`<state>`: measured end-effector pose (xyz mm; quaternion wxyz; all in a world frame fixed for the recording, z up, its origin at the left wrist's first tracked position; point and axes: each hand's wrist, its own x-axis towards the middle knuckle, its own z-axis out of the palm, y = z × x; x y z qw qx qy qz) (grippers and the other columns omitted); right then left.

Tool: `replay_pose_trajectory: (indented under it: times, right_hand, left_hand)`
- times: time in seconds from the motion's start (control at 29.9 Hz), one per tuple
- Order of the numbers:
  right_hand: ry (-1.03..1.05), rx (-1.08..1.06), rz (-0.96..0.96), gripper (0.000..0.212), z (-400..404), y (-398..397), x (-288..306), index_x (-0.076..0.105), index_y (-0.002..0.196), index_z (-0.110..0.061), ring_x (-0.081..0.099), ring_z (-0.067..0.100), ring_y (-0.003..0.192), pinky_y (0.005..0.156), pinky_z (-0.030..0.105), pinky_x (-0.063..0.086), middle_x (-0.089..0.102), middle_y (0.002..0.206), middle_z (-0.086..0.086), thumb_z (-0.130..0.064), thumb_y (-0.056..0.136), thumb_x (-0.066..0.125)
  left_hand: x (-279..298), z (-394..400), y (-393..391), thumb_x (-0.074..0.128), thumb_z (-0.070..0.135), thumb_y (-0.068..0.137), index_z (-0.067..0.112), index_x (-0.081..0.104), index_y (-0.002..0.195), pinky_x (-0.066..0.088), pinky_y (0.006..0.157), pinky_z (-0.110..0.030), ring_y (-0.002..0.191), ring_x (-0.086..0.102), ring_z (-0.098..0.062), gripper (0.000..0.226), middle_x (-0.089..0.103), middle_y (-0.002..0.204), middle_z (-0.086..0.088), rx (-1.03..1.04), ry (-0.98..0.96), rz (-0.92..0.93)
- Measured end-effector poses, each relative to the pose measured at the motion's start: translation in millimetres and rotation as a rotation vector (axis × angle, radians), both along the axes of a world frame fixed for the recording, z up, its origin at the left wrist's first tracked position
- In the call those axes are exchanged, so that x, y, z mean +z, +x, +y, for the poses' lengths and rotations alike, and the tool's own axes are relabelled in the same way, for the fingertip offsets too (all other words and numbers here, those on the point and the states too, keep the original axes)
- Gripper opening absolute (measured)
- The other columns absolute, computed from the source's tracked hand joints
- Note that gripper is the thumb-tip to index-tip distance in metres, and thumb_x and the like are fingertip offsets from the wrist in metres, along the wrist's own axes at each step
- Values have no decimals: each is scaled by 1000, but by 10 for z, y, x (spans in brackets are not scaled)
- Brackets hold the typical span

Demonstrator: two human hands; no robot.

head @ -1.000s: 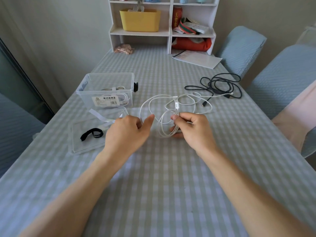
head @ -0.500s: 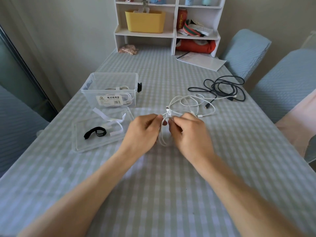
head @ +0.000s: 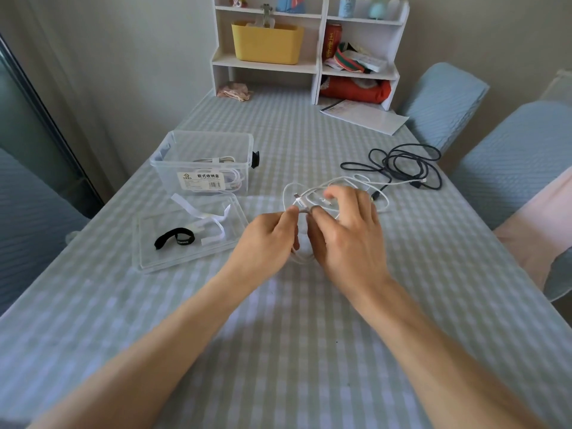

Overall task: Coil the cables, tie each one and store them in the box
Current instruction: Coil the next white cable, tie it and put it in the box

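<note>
Both hands have come closer together since a second ago, and the big loop of white cable (head: 309, 193) that stood open between them is now gathered small. The left hand (head: 269, 233) pinches the cable between thumb and finger. The right hand (head: 346, 230) pinches it too, right beside the left, with its other fingers (head: 356, 196) spread out over the loose loops.

The white cable sits near the middle of the tabletop (head: 278, 335), partly lifted and partly lying on the cloth. It looks light, thin and floppy, so its loops will likely spring open if let go. A good place to hold is where the loops cross, just under the plug end (head: 297, 198), so the coil stays together for tying.

The black cable (head: 402, 165) lies in a loose tangle toward the right edge, just past the white one and maybe touching it. The clear box (head: 173, 156) stands toward the left edge with a tied white cable already inside. Its lid (head: 145, 258) lies in front of it, holding a black strap (head: 175, 239) and white ties (head: 213, 218).

The ties are a short reach to the left. Loose white loops could snag the black cable when lifted.
</note>
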<state>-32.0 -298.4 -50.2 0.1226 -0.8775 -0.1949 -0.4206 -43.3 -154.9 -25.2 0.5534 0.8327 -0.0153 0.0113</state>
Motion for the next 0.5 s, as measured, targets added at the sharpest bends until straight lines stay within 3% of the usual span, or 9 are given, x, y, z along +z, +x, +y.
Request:
replay_pose_trajectory:
  times: [0.07, 0.13, 0.2, 0.23, 0.3, 0.37, 0.43, 0.5]
  right_hand:
    - [-41, 86, 12, 9, -11, 17, 21, 68, 79, -5, 41, 32, 131, 105, 43, 38, 55, 136, 17, -8, 88, 69]
    - [-72, 164, 53, 14, -21, 41, 22, 69, 81, -3, 37, 34, 141, 114, 49, 31, 50, 145, 17, -9, 92, 61]
    - [-47, 219, 86, 18, -34, 57, 17, 70, 83, -2, 47, 33, 135, 113, 46, 34, 57, 139, 15, -10, 93, 58]
    - [-17, 232, 97, 19, -42, 56, 8, 70, 85, -2, 56, 32, 125, 108, 43, 41, 62, 131, 14, -10, 94, 56]
    - [44, 218, 107, 22, -41, 42, 7, 71, 90, -3, 68, 27, 96, 81, 39, 55, 70, 112, 7, -15, 96, 53]
    - [88, 193, 144, 26, -28, 18, 42, 68, 89, -4, 67, 24, 70, 55, 37, 52, 69, 90, 2, -21, 98, 50]
    - [135, 185, 197, 27, -12, -6, 62, 60, 85, -5, 54, 23, 50, 44, 32, 40, 59, 66, -2, -25, 99, 49]
    - [238, 201, 311, 25, 9, -31, 81, 54, 85, -11, 55, 18, 49, 44, 33, 40, 58, 61, -5, -30, 101, 48]
  left_hand:
    - [24, 31, 11, 39, 36, 103, 11, 49, 57, 47, 68, -33, 57, 54, -15, 53, 61, 59, -2, -13, -97, 98]
    - [54, 65, 16, 42, 32, 101, 10, 47, 61, 53, 77, -39, 64, 61, -22, 46, 65, 63, -8, -42, -241, 187]
    - [78, 93, 25, 44, 29, 101, 8, 48, 62, 54, 80, -41, 65, 64, -25, 45, 65, 64, -13, -78, -363, 245]
    - [82, 104, 26, 45, 28, 102, 9, 47, 61, 55, 79, -41, 63, 64, -25, 45, 64, 62, -13, -99, -403, 263]
    - [88, 122, 15, 46, 29, 103, 10, 47, 62, 57, 79, -41, 62, 62, -24, 44, 60, 58, -10, -128, -450, 267]
    - [76, 135, 15, 48, 30, 103, 11, 48, 66, 55, 78, -39, 62, 60, -22, 42, 53, 54, -4, -124, -465, 218]
    - [71, 126, 6, 46, 32, 104, 11, 49, 70, 51, 79, -35, 61, 55, -19, 40, 45, 52, 3, -97, -416, 143]
    - [74, 98, -5, 42, 34, 105, 11, 53, 75, 48, 82, -36, 64, 50, -19, 39, 42, 51, 7, -78, -387, 89]
